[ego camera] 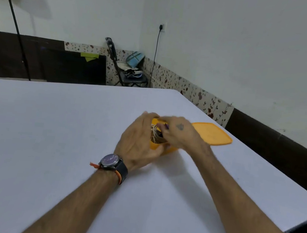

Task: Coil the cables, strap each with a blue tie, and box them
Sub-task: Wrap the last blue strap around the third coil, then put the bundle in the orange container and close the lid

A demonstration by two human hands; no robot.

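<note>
White walls with a flowered border enclose a room in which a wide pale lavender table [70, 135] carries the work. Toward one o'clock of the table's middle, a small orange plastic box [161, 148] is cupped by the left hand [138, 143], which is curled around its near left wall, apparently so that the box is kept from sliding. The right hand [180, 133] is blurred over the box's open top; whether its grip is closed on anything cannot be told, though something dark shows at the fingertips [167, 126]. Pale coiled cables [155, 131] are seen inside the box, between the two hands. No blue tie can be made out. A flat orange plastic lid [212, 133] is laid on the table at three o'clock of the box, just beside it, presumably kept within reach for closing. The boxing step is judged to be under way, with the lid not yet fitted.
</note>
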